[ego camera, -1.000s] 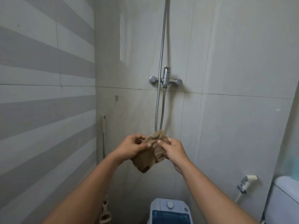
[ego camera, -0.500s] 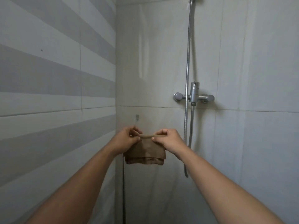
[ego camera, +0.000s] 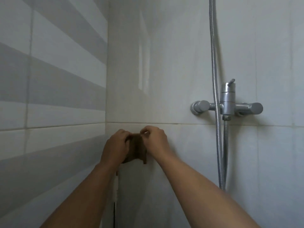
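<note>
A small brown cloth hangs between my two hands, close against the pale tiled back wall near the corner. My left hand grips its left side with curled fingers. My right hand pinches its top edge between thumb and fingertips. The wall hook seen earlier at this spot is hidden behind my hands and the cloth.
A chrome shower mixer is mounted on the back wall to the right, with a metal hose running up and down past it. A striped grey and white tiled wall closes the left side. A thin handle stands in the corner below my hands.
My hands have carried the cloth up and forward to the wall, where the small hook was. The view has shifted closer and to the left; the mixer now sits further right.
</note>
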Available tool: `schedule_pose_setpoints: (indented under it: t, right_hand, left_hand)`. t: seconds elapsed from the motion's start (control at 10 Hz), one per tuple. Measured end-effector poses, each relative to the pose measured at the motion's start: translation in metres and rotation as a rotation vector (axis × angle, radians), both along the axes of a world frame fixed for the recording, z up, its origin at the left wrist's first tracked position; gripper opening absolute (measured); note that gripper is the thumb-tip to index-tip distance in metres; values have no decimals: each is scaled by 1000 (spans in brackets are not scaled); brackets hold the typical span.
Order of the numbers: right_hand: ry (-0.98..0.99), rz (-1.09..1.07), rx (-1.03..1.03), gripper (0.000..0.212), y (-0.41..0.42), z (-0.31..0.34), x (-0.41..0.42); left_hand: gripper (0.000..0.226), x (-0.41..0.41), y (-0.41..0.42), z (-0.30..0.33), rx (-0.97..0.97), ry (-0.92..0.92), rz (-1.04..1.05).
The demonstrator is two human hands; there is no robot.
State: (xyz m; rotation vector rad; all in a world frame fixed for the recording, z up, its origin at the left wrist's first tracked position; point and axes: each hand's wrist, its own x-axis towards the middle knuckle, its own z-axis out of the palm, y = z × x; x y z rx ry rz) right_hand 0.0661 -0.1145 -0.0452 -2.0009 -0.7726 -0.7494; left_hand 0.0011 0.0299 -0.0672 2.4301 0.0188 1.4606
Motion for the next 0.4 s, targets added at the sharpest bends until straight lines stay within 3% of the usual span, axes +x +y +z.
schedule_pose_setpoints:
  t: [0.2,0.4]
  right_hand:
    - [-294,-83,-243,20,8,-37,32]
    - [-265,-1,-227,42,-3,-75,21]
  left_hand:
    - [19,33,2,-32,-177,-49,-15]
    - [38,17,-6,-49,-405,-7,-212]
